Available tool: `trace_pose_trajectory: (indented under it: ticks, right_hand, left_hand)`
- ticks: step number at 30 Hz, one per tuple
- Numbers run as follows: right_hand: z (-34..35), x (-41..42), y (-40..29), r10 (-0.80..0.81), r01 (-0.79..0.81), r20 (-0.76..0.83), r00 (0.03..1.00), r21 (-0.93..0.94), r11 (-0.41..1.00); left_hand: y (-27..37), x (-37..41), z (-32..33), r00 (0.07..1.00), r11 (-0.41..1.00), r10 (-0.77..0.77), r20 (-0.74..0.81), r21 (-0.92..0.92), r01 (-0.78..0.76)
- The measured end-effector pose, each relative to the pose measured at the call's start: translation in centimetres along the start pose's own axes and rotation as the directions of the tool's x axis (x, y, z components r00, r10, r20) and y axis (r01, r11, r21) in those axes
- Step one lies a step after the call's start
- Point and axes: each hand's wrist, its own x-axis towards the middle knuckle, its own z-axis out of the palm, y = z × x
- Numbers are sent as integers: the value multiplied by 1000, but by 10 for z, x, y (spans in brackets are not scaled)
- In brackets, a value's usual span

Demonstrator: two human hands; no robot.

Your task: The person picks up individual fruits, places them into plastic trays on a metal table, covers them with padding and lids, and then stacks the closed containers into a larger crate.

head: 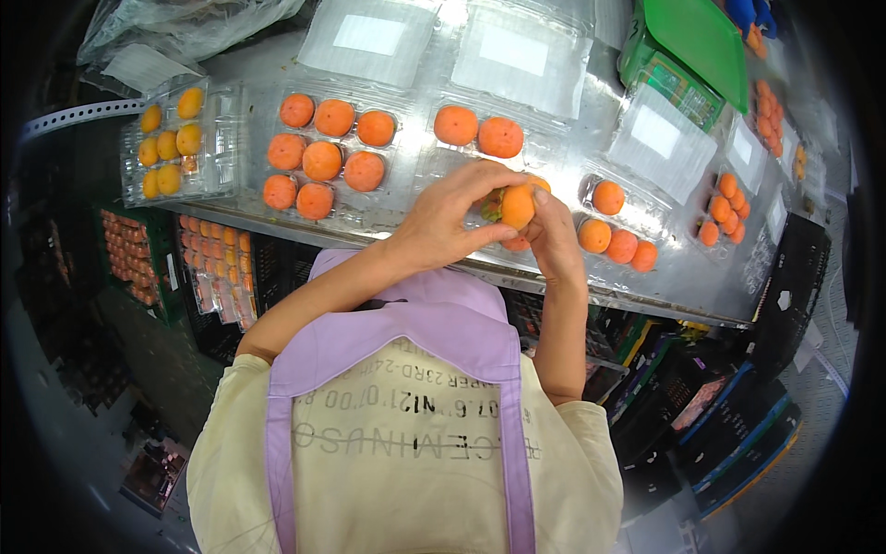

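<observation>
Both my hands meet over the steel table around one orange persimmon [518, 206], its green leafy calyx turned to the left. The thumb and forefinger of my left hand [443, 218] pinch it from the left. From the other side, my right hand [559, 239] grips it with curled fingers. Beneath them lies a clear plastic tray with two persimmons [477, 131] in its far row; my hands hide much of its near part. A fuller tray of persimmons [322, 161] sits to the left. On the right, another tray holds several persimmons [609, 198].
Clear lids with white pads and labels [513, 52] extend behind the trays. Yellower fruit [167, 145] fills a pack at the far left. A green plastic bin [695, 48] stands back right, near another person's blue-gloved hand [751, 17]. Crates [214, 277] are below the table edge.
</observation>
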Motion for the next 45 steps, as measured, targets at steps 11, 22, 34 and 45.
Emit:
trace_pose_trajectory:
  ticks: [11, 22, 34, 45]
  right_hand:
    - [-1, -1, -1, -208, 194, -18, 978, -285, 939]
    - [-1, 3, 8, -213, 192, -45, 976, -276, 942]
    - [28, 4, 7, -296, 260, -8, 955, -459, 849]
    - [36, 7, 13, -496, 428, 71, 865, -621, 657]
  left_hand:
    - [-15, -11, -1, 834, 213, -471, 287, -881, 423]
    - [-20, -12, -11, 803, -147, -447, 394, -918, 368]
    - [-23, -12, -1, 689, -94, -545, 477, -852, 516]
    - [-20, -10, -5, 659, -190, -521, 543, -826, 531]
